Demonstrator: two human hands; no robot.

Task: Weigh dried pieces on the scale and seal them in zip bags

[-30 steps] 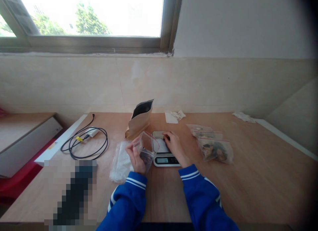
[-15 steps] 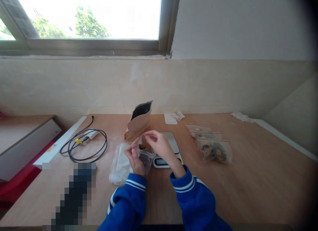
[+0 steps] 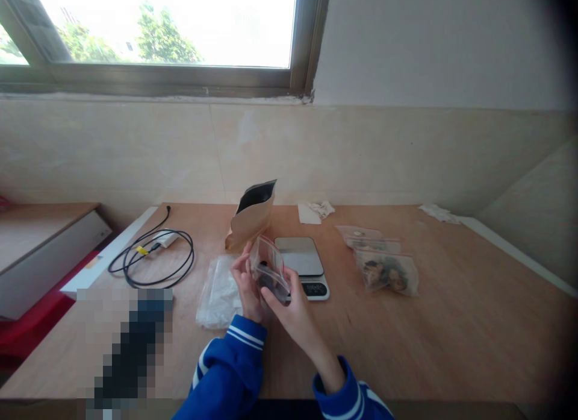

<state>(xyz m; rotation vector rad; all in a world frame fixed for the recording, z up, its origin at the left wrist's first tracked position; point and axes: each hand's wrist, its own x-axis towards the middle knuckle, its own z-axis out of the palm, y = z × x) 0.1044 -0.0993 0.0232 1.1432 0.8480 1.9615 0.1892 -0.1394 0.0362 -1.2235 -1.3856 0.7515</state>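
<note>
Between my two hands is a clear zip-lock bag (image 3: 270, 260) with a red seal line, its mouth gaping and some dark pieces inside. My left hand (image 3: 247, 287) grips the bag's left side. On the right side, my right hand (image 3: 292, 302) pinches the bag near its mouth between thumb and fingers. Just behind the bag stands a kitchen scale (image 3: 299, 255) with a bare metal plate; part of its front is covered by my right hand. A brown paper pouch (image 3: 253, 218) with a dark lining stands open beyond my left hand.
A stack of flat clear bags (image 3: 219, 293) lies left of my hands. Filled zip-lock bags (image 3: 387, 272) with dried brown pieces rest at right. A coiled black cable (image 3: 151, 257) with a white adapter lies left. White paper (image 3: 309, 213) sits by the wall.
My right hand has moved down from the bag's top edge to its right side. The bag's mouth is wider and tilted toward me, and more of the scale shows.
</note>
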